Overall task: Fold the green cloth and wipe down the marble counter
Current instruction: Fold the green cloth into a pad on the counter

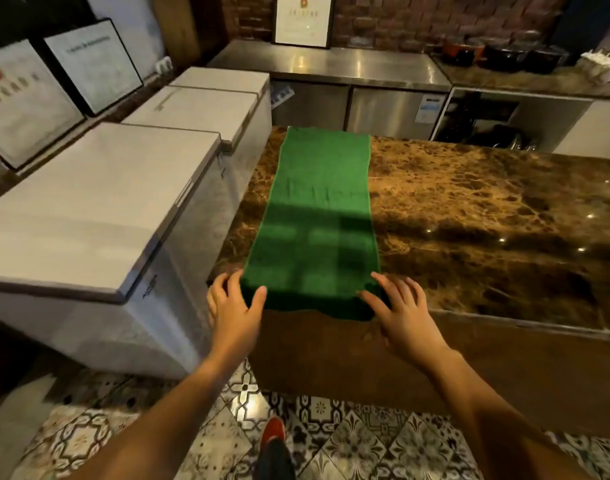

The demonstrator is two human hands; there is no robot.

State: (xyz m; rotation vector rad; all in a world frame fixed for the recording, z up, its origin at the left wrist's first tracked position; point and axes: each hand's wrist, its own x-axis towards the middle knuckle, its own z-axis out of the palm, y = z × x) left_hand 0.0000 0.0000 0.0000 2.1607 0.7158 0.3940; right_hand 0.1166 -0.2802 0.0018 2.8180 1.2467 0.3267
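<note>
fingers [224, 284] of the left hand [232, 315] spread wide around the near left corner of the long green terry cloth [319, 216], thumb laid on top and the other fingers curled against its side edge; they touch it, but whether they pinch it i cannot tell. the right hand [402, 313] mirrors this at the near right corner, fingers splayed and flat, tips resting on the fabric.

the cloth lies as a narrow strip along the left end of the brown veined marble counter [487, 209], running from the far edge at twelve o'clock to the near edge at six o'clock, where its end droops slightly over the lip. it looks already doubled lengthwise, which would explain the tidy parallel sides. both hands sit at the near corners, probably so the end can be lifted evenly and carried toward twelve o'clock for a crosswise fold.

at nine o'clock stand pale grey chest freezers [99, 202], just beside the counter. a long steel worktop [331, 65] runs across the far wall. wiping has not begun, judging by the cloth being laid out full length.
</note>
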